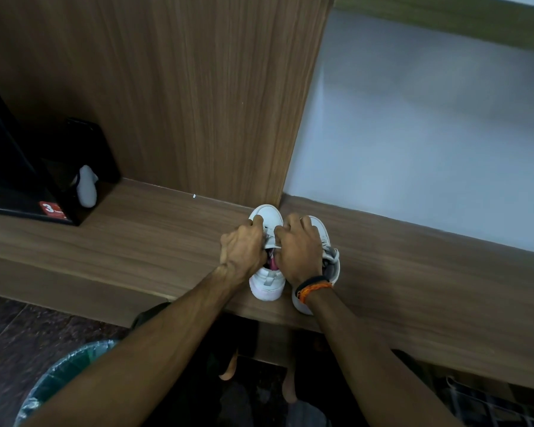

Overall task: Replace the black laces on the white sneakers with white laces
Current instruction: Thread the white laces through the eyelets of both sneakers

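A wooden shelf (pixel 136 229) runs beneath a pale wall (pixel 429 134).

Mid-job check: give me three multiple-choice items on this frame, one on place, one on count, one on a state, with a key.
1. Where do the sneakers stand?
A. On the wooden ledge
B. In the bin
C. On the floor

2. How many sneakers show?
A. One
B. Two
C. Three

3. What are the hands doing?
A. Hanging idle
B. Both working at one sneaker's lace
C. Lifting the black box

Key:
1 A: both rest on the wooden ledge.
2 B: left sneaker, right sneaker.
3 B: left hand and right hand meet at its white lace.
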